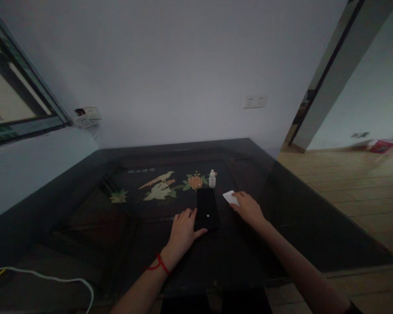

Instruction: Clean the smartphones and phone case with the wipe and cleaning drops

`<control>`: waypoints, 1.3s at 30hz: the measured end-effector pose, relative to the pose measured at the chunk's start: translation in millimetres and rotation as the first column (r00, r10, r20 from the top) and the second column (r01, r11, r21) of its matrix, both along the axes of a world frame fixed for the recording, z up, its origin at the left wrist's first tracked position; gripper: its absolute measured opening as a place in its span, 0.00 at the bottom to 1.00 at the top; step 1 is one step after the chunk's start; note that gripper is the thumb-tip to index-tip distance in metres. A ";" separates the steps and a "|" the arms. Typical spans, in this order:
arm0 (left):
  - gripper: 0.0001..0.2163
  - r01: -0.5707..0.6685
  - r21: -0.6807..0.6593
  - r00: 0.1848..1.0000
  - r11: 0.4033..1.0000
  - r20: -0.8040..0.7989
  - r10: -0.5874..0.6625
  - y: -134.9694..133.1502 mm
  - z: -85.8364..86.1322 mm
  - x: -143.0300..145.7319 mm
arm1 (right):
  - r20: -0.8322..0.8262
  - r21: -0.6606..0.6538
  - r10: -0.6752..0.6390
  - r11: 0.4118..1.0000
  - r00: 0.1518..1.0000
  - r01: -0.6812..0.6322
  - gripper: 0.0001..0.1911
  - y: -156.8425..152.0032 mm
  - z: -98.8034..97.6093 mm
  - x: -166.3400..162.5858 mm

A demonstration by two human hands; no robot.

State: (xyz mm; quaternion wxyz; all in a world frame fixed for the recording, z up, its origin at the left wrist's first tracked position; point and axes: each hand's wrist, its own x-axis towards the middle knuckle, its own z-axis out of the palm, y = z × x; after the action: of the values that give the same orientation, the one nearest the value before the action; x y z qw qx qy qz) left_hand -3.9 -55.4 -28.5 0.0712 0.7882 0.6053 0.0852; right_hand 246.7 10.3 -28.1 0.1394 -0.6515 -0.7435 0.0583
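A black phone (pixel 207 209) lies flat on the dark glass-topped table (pixel 118 218). My left hand (pixel 182 231) rests beside the phone's near left corner, fingers stretched out and touching its edge. My right hand (pixel 248 208) lies to the right of the phone with its fingers curled onto a small white cloth (pixel 229 197). A small clear bottle (pixel 212 179) with a white cap stands upright just beyond the phone. A red string circles my left wrist.
Under the glass is an inlaid picture of birds and flowers (pixel 163 185). A white and yellow cable (pixel 46 277) lies at the near left. The wall with a socket (pixel 255 101) stands behind; wooden floor and a doorway lie to the right.
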 end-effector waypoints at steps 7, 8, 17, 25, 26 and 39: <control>0.30 -0.004 0.077 1.000 0.997 -0.016 0.005 -1.9 -1.4 1.3 | 0.022 0.049 0.103 0.993 0.994 -0.104 0.14 -10.8 -17.9 -30.8; 0.30 -0.004 0.084 1.000 0.996 -0.014 0.005 -1.8 -1.9 1.1 | 0.011 0.057 0.110 0.992 0.994 -0.111 0.14 -11.4 -18.2 -34.7; 0.31 0.004 0.115 1.000 0.993 0.029 -0.007 -0.9 -7.7 0.0 | -0.252 0.087 0.066 0.995 0.965 -0.045 0.15 51.8 1.9 -26.9; 0.37 -0.005 0.084 0.994 0.996 0.112 -0.004 2.1 -9.5 -3.4 | -0.532 0.031 0.107 0.994 0.840 -0.107 0.16 108.1 -21.0 -53.9; 0.37 0.001 0.083 0.993 0.997 0.116 -0.011 2.7 -10.0 -3.7 | -0.552 0.037 0.113 0.993 0.826 -0.110 0.14 108.7 -23.0 -55.3; 0.39 0.025 0.069 0.984 0.997 0.175 -0.037 5.5 -1.8 -7.0 | -0.704 0.057 0.135 0.989 0.697 -0.134 0.18 112.3 -27.4 -59.2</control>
State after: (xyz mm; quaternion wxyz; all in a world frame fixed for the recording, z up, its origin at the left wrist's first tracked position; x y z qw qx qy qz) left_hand -10.9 -49.9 -30.4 0.0994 0.7888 0.5813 0.1734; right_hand 187.5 122.5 -55.5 0.4090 -0.5235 -0.6791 0.3123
